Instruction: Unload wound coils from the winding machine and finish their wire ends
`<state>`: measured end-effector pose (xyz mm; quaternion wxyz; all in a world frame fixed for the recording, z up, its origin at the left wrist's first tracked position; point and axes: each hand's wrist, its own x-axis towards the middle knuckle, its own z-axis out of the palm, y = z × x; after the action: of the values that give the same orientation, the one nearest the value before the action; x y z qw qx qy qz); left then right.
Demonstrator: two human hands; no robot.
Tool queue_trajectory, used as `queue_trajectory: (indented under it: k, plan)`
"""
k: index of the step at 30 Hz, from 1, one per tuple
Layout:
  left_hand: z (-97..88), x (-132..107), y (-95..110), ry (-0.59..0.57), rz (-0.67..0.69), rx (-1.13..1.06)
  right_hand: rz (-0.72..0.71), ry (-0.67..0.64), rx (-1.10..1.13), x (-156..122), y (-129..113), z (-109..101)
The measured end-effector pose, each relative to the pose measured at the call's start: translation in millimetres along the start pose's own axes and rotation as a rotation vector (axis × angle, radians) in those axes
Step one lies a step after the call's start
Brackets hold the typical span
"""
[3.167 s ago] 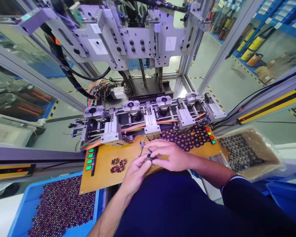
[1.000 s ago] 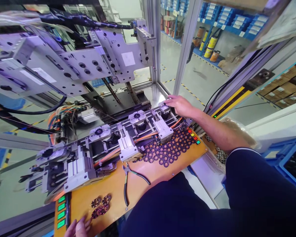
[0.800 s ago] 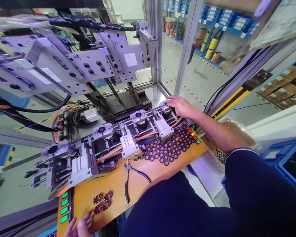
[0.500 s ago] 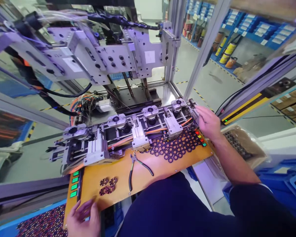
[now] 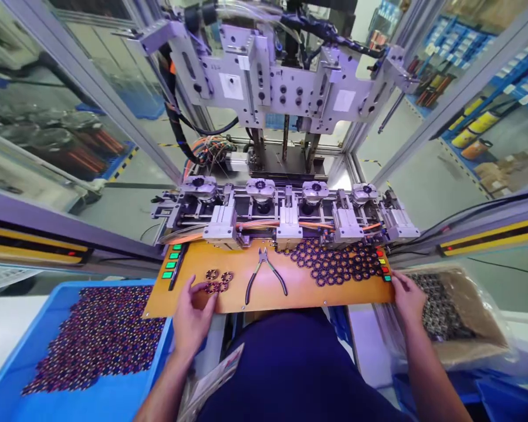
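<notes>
Four dark, reddish, notched rings [image 5: 220, 283] lie grouped near the left end of the orange board [image 5: 299, 297]. Through the head camera I see the left hand [image 5: 193, 316] just beside them, palm turned up, its thumb and fingers spread apart with the two lowest rings nearest the tips.

To the right of the group I have a pair of cutters [image 5: 263, 257] lying flat, handles parted and pointing toward the body. Farther right, many dark rings [image 5: 334, 265] are crowded together, reaching up to the metal fixtures.

Past those, the right hand [image 5: 409, 298] is at the board's right edge, its fingertips next to the lowest of the coloured buttons [image 5: 383, 269]; from this angle I cannot tell whether they pinch or press anything.

Along the far side I see a row of four metal clamps [image 5: 260, 187], below a large drilled plate [image 5: 305, 88]. A blue tub [image 5: 114, 401] full of rings sits at lower left, and a plastic-lined carton [image 5: 479, 299] of grey parts at right.
</notes>
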<state>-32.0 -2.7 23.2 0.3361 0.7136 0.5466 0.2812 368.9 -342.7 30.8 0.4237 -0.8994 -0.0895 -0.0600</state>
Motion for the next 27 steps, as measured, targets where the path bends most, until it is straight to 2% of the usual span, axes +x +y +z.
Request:
queue_trajectory:
  k: [5, 11, 14, 20, 24, 27]
  plan:
    - [-4.9, -1, 8, 0.025, -0.036, -0.053, 0.238, -0.133, -0.013, 4, 11, 4]
    - [-17.6, -2, 15, 0.133, -0.139, -0.236, 0.351, -0.174, -0.123, 14, 5, 3]
    - [-27.8, 1, 18, 0.187, -0.221, -0.406, 0.355, -0.123, -0.197, 19, -2, 7]
    - [-58.9, 6, 26, 0.238, -0.35, -0.736, 0.307, 0.074, -0.274, 16, -19, 24]
    - [-72.6, 0, 25, 0.238, -0.418, -0.838, 0.254, 0.114, -0.254, 11, -27, 23]
    - [-72.9, -6, 14, 0.205, -0.492, -0.859, 0.205, 0.149, -0.258, 7, -34, 21]
